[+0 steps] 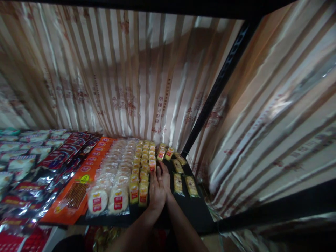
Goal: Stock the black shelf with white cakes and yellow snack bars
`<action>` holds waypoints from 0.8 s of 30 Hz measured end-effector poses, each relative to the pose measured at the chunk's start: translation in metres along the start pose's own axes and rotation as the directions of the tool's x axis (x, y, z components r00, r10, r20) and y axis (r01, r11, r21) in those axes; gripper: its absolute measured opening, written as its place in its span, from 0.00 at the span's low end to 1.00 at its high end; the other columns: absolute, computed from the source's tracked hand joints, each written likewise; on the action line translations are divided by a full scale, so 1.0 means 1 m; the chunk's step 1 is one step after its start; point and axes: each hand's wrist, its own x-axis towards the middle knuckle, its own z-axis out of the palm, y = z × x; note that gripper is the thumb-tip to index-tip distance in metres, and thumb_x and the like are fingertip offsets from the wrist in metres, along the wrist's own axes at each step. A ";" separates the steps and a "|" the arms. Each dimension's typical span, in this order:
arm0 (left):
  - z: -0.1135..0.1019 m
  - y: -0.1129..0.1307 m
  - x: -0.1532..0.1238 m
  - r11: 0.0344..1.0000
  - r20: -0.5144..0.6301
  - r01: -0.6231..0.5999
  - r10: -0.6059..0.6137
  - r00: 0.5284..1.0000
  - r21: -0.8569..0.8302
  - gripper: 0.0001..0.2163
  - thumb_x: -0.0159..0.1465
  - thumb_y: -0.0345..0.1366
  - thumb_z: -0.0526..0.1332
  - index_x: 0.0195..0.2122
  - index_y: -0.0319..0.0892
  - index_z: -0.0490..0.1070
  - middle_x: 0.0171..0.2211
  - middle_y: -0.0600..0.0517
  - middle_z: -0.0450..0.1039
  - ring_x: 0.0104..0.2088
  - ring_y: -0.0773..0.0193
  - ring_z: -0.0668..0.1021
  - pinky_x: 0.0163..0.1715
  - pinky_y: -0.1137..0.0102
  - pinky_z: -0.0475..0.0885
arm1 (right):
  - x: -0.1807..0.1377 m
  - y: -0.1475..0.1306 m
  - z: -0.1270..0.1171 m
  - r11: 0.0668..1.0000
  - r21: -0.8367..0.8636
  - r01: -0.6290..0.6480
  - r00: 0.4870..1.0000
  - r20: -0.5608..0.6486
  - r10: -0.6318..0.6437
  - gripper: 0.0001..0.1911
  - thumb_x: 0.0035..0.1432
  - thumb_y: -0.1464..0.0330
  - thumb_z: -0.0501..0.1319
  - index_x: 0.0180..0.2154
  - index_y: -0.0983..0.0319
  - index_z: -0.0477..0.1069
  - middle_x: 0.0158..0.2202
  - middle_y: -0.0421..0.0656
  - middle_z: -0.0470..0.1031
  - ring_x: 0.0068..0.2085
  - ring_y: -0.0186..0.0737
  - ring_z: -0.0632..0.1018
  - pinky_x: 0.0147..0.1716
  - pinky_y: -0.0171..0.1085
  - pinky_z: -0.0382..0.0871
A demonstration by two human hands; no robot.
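Note:
My left hand (157,193) lies along the right side of the rows of small yellow snack packets (143,168), its fingers stretched forward. Close against it, my right hand (165,177) reaches a little farther in, fingers also extended. The fingertips are near a yellow packet with a red label (152,165) at the end of a row. Neither hand shows anything gripped, though the palms are hidden. Two more red-labelled yellow packets (165,153) lean at the back, just beyond my fingers. Right of my hands, several flat biscuit packs (178,183) lie on the dark shelf (168,220).
Round white rice crackers (118,200) in clear wrappers stand in rows to the left. Beside them are an orange pack of stick snacks (76,192), dark packets (60,154) and white bags (22,162). A black post (215,91) rises at the back right before printed wrapping sheets (126,70).

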 end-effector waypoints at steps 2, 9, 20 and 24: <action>0.002 -0.001 -0.001 0.999 0.003 0.017 -0.017 1.000 0.032 0.24 0.61 0.33 0.46 0.58 0.31 0.56 0.61 0.42 0.54 0.62 0.63 0.57 0.62 0.71 0.48 | 0.010 0.000 -0.002 0.998 -0.056 0.001 0.999 -0.052 -0.004 0.24 0.59 0.62 0.45 0.50 0.65 0.67 0.51 0.51 0.70 0.52 0.45 0.69 0.53 0.47 0.62; 0.002 0.001 -0.008 0.999 0.038 -0.013 0.011 0.999 0.042 0.24 0.62 0.34 0.44 0.58 0.28 0.56 0.62 0.42 0.51 0.63 0.62 0.55 0.63 0.68 0.48 | 0.047 -0.010 -0.007 0.915 -0.403 -0.003 1.000 0.013 0.008 0.24 0.60 0.68 0.45 0.57 0.61 0.60 0.60 0.49 0.59 0.58 0.45 0.63 0.53 0.44 0.60; -0.005 0.008 -0.010 0.995 0.125 0.077 -0.083 0.989 0.057 0.25 0.63 0.33 0.43 0.60 0.25 0.51 0.63 0.41 0.49 0.63 0.62 0.53 0.63 0.69 0.46 | 0.068 -0.023 -0.005 0.780 -0.625 0.030 0.977 0.183 0.109 0.20 0.60 0.63 0.50 0.53 0.56 0.63 0.60 0.55 0.54 0.50 0.49 0.72 0.43 0.44 0.67; -0.004 0.005 -0.009 0.996 0.120 0.059 -0.067 0.991 0.063 0.25 0.63 0.33 0.43 0.60 0.24 0.51 0.63 0.41 0.49 0.63 0.62 0.53 0.63 0.69 0.46 | 0.062 -0.015 -0.003 0.834 -0.550 0.038 0.994 0.109 0.026 0.15 0.59 0.66 0.52 0.47 0.60 0.68 0.59 0.56 0.54 0.48 0.46 0.72 0.42 0.40 0.68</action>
